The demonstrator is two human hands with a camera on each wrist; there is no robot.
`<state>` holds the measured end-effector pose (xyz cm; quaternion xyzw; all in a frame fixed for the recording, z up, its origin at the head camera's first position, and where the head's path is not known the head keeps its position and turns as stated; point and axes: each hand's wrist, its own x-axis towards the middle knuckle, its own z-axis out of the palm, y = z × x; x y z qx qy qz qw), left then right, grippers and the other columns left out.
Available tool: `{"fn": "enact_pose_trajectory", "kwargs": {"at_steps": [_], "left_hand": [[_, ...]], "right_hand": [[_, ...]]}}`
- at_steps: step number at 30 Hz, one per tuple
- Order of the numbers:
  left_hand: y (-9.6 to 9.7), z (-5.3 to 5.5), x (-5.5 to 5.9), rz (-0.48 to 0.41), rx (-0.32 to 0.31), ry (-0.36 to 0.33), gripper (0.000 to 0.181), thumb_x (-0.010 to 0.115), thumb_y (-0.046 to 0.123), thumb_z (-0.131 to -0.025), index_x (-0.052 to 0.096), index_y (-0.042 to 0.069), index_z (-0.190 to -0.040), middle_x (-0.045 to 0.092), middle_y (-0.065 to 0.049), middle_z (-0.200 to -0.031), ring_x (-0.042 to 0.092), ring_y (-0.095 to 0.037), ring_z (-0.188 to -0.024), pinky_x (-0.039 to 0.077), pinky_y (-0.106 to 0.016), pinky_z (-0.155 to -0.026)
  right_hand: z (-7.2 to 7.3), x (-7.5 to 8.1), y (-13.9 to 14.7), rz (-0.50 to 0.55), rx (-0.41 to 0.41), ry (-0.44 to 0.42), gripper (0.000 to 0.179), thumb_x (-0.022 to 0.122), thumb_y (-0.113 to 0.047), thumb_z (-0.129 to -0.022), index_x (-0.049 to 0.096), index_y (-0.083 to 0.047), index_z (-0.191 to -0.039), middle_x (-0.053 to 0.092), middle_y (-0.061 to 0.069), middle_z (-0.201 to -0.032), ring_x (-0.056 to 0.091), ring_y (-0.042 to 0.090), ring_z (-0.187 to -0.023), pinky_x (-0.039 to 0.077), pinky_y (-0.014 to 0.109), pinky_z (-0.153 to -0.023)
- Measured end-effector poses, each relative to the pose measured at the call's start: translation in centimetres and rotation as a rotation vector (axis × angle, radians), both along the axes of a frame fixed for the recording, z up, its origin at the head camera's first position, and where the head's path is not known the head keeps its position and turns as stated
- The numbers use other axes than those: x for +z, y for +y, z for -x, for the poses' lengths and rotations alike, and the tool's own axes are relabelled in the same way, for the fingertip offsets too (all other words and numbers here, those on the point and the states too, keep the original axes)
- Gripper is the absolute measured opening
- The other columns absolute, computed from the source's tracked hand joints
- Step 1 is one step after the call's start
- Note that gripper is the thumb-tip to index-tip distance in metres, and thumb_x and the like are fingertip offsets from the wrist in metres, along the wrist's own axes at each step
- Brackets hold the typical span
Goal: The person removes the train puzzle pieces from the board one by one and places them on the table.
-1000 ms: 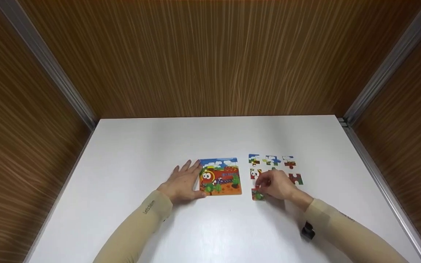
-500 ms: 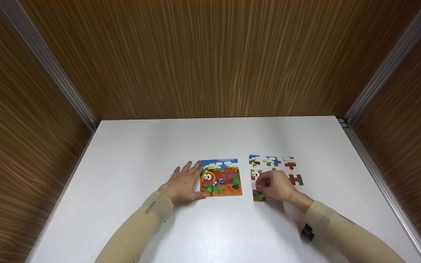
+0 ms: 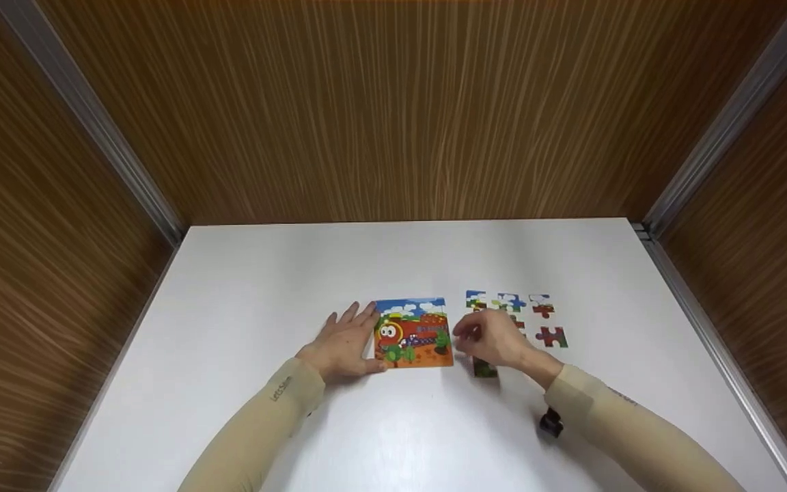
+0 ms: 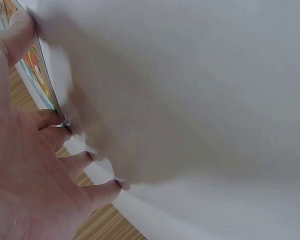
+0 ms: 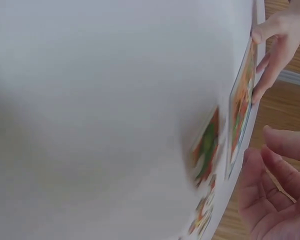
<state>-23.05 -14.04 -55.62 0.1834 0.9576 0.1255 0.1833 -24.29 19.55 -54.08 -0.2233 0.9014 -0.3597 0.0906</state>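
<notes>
A square picture board (image 3: 412, 333) with a cartoon train lies flat on the white table. My left hand (image 3: 342, 345) lies spread along its left side, the thumb at the lower corner and the fingertips by the upper left edge. My right hand (image 3: 492, 338) hovers over the gap between the board and several loose jigsaw pieces. Its fingers are loosely bent, and in the right wrist view nothing shows between thumb and fingers. A green-and-red jigsaw piece (image 5: 207, 147) lies near the board; in the head view the right hand partly covers the left column of pieces.
Further jigsaw pieces (image 3: 552, 337) lie in rough rows right of the board, among them a cloud piece (image 3: 541, 305). The white table (image 3: 298, 266) is bounded by wood-patterned panels (image 3: 407, 109) at the back and sides.
My right hand has shifted left from the lower left jigsaw piece toward the board's right edge. My left hand stays at the board.
</notes>
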Motion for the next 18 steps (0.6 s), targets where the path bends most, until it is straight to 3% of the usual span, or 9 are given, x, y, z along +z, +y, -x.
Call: {"fn": "enact_pose_trajectory", "kwargs": {"at_steps": [11,18], "left_hand": [[0.0,0.0,0.0,-0.002,0.0,-0.004,0.114,0.073,0.07,-0.098,0.02,0.013,-0.181,0.011,-0.006,-0.192,0.007,-0.035,-0.18,0.012,-0.066,-0.143],[0.0,0.0,0.0,0.005,-0.014,0.014,0.114,0.072,0.071,-0.098,0.022,0.011,-0.181,0.013,-0.008,-0.192,0.01,-0.038,-0.18,0.016,-0.068,-0.142]], "right_hand": [[0.9,-0.2,-4.6,0.0,0.108,-0.023,0.035,0.091,-0.015,-0.093,0.083,-0.003,-0.125,0.085,0.014,-0.113,0.071,0.012,-0.085,0.059,0.027,-0.075],[1.5,-0.9,-6.1,-0.008,0.145,-0.024,0.034,0.093,-0.018,-0.092,0.084,-0.003,-0.121,0.085,0.014,-0.11,0.075,0.014,-0.087,0.063,0.028,-0.078]]}}
